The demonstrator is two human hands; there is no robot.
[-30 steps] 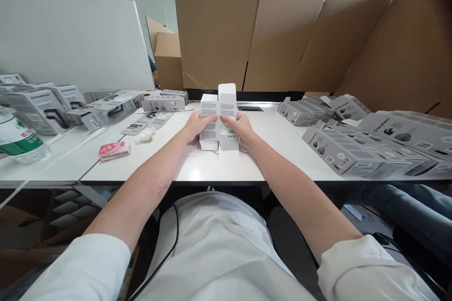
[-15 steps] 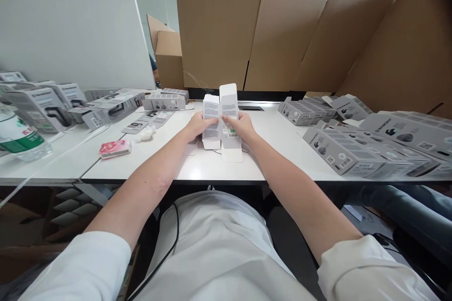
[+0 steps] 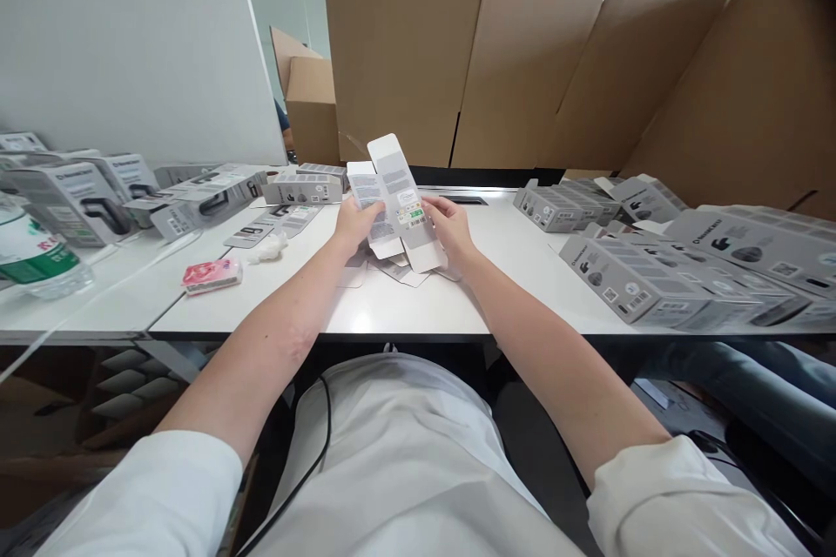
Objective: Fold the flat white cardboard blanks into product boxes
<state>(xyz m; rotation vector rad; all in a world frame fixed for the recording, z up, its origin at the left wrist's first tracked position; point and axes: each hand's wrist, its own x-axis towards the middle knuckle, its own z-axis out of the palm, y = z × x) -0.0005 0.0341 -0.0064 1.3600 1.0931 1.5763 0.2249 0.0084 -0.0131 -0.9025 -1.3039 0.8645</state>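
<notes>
Both of my hands hold a flat, unfolded grey-and-white carton (image 3: 394, 200) just above the white table (image 3: 418, 313). My left hand (image 3: 353, 223) grips its left edge with the thumb on the printed face. On its right edge sits my right hand (image 3: 449, 224), fingers curled round it. The carton is tilted to the left, its top flap up and its bottom flaps hanging. More flat cartons (image 3: 400, 268) lie on the table under it.
Assembled grey product boxes are piled at the right (image 3: 630, 283) and at the left (image 3: 71, 200). A pink packet (image 3: 211, 276) and a water bottle (image 3: 30, 254) are at the left. Large brown cardboard sheets (image 3: 522, 43) stand behind the table.
The carton has been lifted off the pile on the table and tilted to the left. Both hands have risen slightly with it.
</notes>
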